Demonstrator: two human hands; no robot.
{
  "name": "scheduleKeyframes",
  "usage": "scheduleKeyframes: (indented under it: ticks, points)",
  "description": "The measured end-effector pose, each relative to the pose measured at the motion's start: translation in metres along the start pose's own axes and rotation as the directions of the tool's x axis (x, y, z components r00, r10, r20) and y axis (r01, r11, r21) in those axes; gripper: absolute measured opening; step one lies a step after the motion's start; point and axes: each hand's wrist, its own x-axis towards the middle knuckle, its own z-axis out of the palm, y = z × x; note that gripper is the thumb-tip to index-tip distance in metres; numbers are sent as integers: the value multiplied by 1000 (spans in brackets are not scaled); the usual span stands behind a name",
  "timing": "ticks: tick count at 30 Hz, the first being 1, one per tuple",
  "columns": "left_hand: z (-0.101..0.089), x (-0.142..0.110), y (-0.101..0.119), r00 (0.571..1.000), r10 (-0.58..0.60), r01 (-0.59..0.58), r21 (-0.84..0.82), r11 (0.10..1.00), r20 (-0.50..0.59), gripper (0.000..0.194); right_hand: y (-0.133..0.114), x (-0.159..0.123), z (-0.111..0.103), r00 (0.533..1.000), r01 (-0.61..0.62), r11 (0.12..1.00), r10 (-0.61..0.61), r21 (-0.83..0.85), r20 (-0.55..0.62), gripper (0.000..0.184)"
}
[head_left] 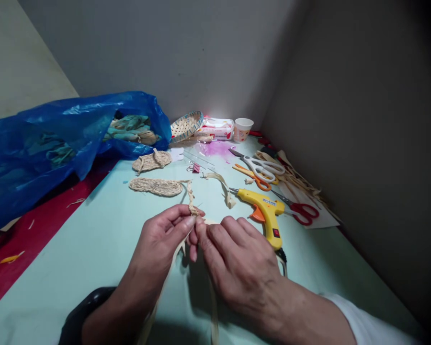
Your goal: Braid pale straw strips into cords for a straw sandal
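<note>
One braid (191, 195): left of the gun (264, 207), its end pinched by left hand (165, 235) and right hand (242, 256).
Strips (214, 314): if my grip slackens, I'd expect unravelling.

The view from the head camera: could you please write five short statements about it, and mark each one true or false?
1. The left hand and the right hand meet at the pale braid. True.
2. The glue gun is blue. False: the glue gun is yellow, with an orange trigger.
3. A paper cup stands upright beside a packet. True.
4. The red-handled scissors lie inside the blue bag. False: the red-handled scissors lie to the right of the glue gun.
5. A woven sole lies beyond the left hand. True.
</note>
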Motion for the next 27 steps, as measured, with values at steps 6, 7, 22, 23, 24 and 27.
scheduleKeyframes:
  ticks: [6,7,22,23,24,27]
  points:
    - [-2,3,4,1000,-23,23,-38,999,6,9,16,8,-13,968,-231,927,188,296,168,20]
    - [-3,3,4,1000,-22,22,-39,999,0,8,22,10,-16,954,-281,876,212,391,211,20]
    - [-1,-4,5,1000,27,-30,220,975,15,22,38,14,-15,765,-605,559,211,567,608,26]
    - [-1,-4,6,999,29,-31,226,974,14,22,38,15,-14,779,-585,573,202,574,593,25]
    - [-1,-4,7,999,31,-33,233,972,13,21,39,15,-14,790,-570,580,193,582,582,25]
    - [-1,-5,10,999,42,-41,243,969,5,22,42,17,-11,819,-542,561,185,626,543,25]
